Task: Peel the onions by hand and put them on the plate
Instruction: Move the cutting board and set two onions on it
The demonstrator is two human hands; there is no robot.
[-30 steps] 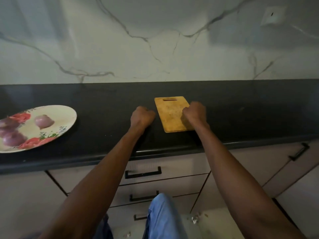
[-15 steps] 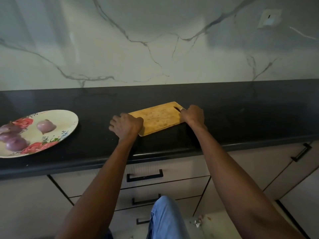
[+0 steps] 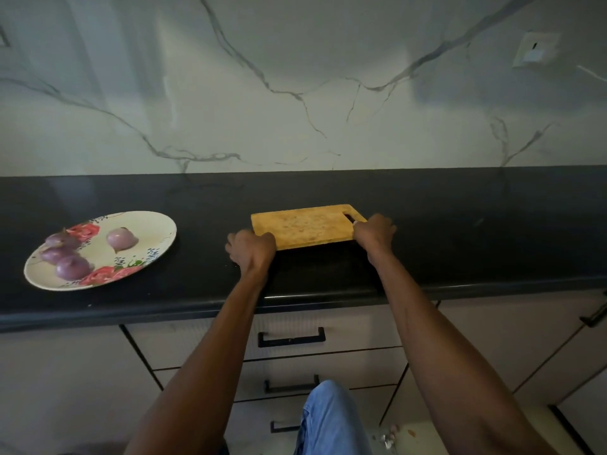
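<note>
Four peeled onions, purple and glossy, lie on the floral plate at the left of the black counter; three sit clustered toward the plate's left side, one apart nearer its middle. Plate well apart from both hands. Wooden cutting board lies flat on the counter, centre, long side running left to right, handle slot at its right end. Left hand: fingers curled, grip clenched on the board's near-left corner, knuckles up. Right hand: fingers curled over the board's right end beside the slot, grasping that edge; fingertips hidden under the hand. Neither hand touches an onion. Both forearms reach out from the bottom of the view across the counter's front lip. Behind the counter, white marble-veined wall with a socket plate at upper right. Below, pale drawers with dark handles; blue denim knee at bottom centre; a few scraps on the floor to its right.
</note>
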